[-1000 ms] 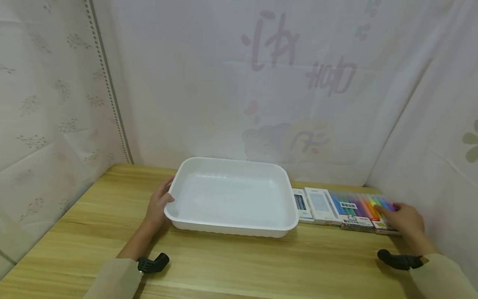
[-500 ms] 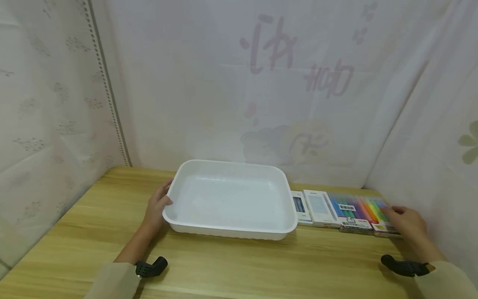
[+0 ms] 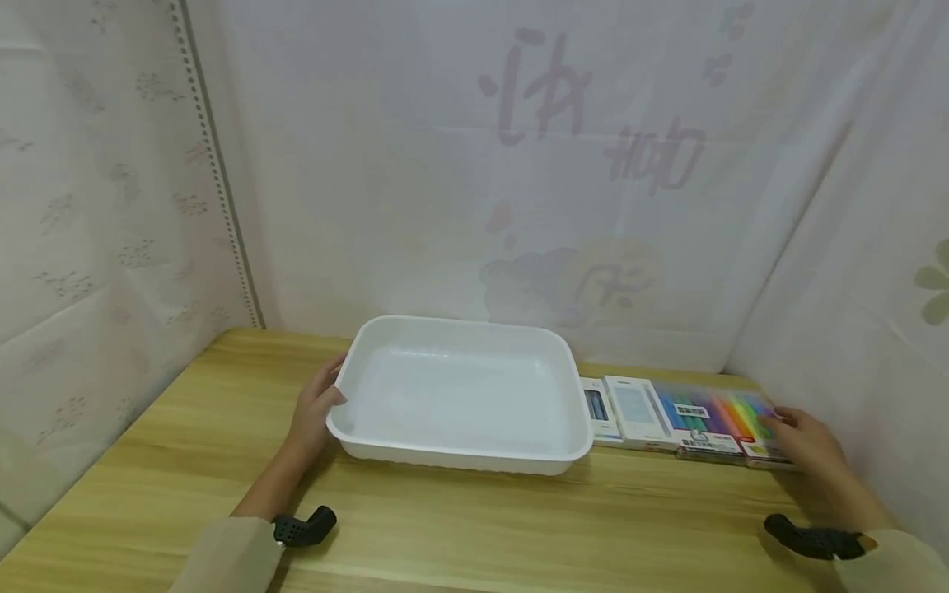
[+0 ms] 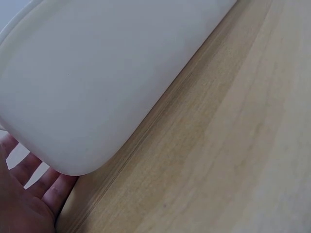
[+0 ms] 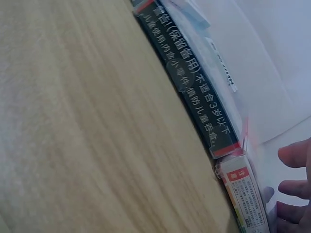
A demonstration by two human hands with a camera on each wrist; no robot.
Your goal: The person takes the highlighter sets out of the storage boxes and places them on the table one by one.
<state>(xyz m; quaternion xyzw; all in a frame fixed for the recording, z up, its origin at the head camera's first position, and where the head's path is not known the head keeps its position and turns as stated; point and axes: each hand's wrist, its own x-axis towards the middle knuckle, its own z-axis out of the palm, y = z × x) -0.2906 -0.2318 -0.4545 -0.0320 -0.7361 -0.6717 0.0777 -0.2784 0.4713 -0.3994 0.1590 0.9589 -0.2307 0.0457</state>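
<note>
A large white rectangular tray (image 3: 460, 395) stands on the wooden table. My left hand (image 3: 315, 412) holds its left end, thumb over the rim. In the left wrist view, the fingers (image 4: 43, 187) reach along the outside of the tray's rounded corner. My right hand (image 3: 808, 445) is at the right end of a row of flat packs. It lies nearest a clear-topped pack of rainbow-coloured pens (image 3: 749, 416). The right wrist view has the thumb (image 5: 294, 154) spread from the fingers, lower fingertips right at the pack's edge.
Left of the rainbow pack lies another clear pack of coloured pens (image 3: 700, 420) with a dark label. A white box (image 3: 639, 408) and a narrower box (image 3: 597, 405) continue the row to the tray. Fabric curtains (image 3: 415, 189) close in the back and sides.
My right hand has drawn slightly to the right, its thumb moving off the middle of the rainbow pack toward its right end. My left hand and the tray have stayed put.
</note>
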